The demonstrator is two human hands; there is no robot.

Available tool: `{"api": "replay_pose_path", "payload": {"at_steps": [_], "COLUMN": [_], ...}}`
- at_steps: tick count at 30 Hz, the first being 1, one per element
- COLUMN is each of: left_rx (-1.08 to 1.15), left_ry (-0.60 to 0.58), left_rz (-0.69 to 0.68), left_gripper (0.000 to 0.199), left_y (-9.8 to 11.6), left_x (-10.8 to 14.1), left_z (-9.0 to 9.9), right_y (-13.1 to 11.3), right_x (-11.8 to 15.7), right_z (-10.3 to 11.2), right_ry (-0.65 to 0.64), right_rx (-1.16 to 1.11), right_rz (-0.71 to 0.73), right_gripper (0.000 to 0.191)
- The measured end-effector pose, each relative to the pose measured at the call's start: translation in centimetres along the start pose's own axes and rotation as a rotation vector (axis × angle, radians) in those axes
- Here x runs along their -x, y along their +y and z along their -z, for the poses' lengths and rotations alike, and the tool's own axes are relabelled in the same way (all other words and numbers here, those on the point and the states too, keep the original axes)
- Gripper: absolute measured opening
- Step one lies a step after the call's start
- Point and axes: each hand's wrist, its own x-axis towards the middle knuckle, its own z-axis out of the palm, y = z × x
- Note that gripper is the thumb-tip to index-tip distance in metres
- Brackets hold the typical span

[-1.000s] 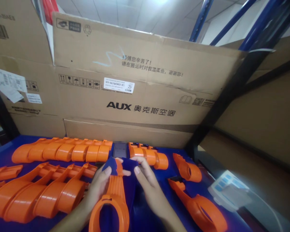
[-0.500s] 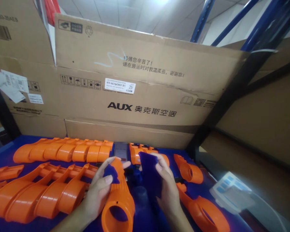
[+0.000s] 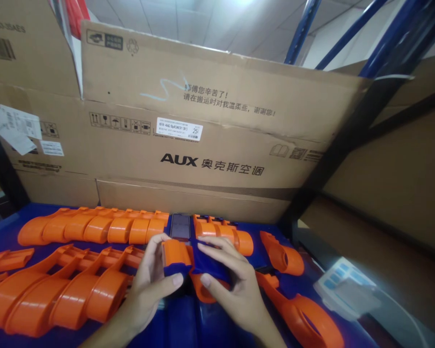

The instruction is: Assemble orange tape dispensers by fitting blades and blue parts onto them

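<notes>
My left hand (image 3: 151, 279) grips the squared end of an orange part (image 3: 176, 252), its thumb against a blue edge (image 3: 176, 269) below. My right hand (image 3: 239, 290) grasps a dark blue piece (image 3: 203, 261), fingers spread over the top and thumb on the near side. The blue piece lies just right of the orange end; I cannot tell whether the two touch. Under the blue piece an orange ring (image 3: 205, 293) shows, nearer my right hand. It looks like the other end of the same part, which would slant its long axis from upper left to lower right, but the middle is hidden. Both hands are in front of me, over the blue tabletop (image 3: 2, 232). Beyond them a dark flat rectangle (image 3: 181, 227) and a tall cardboard wall (image 3: 130, 150) bound the far side. On the left, the front row of curved holders (image 3: 68, 299) reaches close to my arm; on the right, a loose holder (image 3: 311, 316) lies just past my wrist. The widest gap for moving runs toward me, between my forearms.
</notes>
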Motion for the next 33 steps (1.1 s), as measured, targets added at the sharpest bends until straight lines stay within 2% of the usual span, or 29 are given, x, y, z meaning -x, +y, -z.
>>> {"api": "replay_pose_path", "payload": {"at_steps": [7, 13, 17, 23, 26, 29, 33], "left_rx": [-0.059, -0.05, -0.029, -0.025, -0.056, -0.092, -0.179], "left_ry": [-0.079, -0.055, -0.092, -0.065, -0.083, -0.098, -0.046], "left_rz": [-0.032, -0.009, 0.001, -0.025, -0.021, -0.046, -0.114], "left_gripper": [0.056, 0.059, 0.059, 0.062, 0.063, 0.063, 0.056], "left_y": [0.4, 0.5, 0.9, 1.7, 1.6, 1.1, 0.6], "left_x": [0.1, 0.1, 0.1, 0.6, 0.7, 0.6, 0.3], "left_z": [-0.3, -0.1, -0.4, -1.1, -0.7, 0.0, 0.3], "right_y": [0.0, 0.0, 0.0, 0.1, 0.2, 0.5, 1.1], "right_x": [0.2, 0.1, 0.2, 0.7, 0.7, 0.7, 0.6], "right_z": [-0.3, -0.1, -0.1, 0.0, 0.0, -0.2, -0.4], "right_ry": [-0.014, -0.036, -0.048, -0.048, -0.074, -0.052, -0.022], "right_rx": [0.018, 0.003, -0.013, 0.057, 0.118, 0.19, 0.31], "right_rz": [0.022, -0.014, -0.038, -0.041, 0.003, 0.079, 0.175], "right_gripper": [0.04, 0.041, 0.048, 0.062, 0.063, 0.072, 0.07]}}
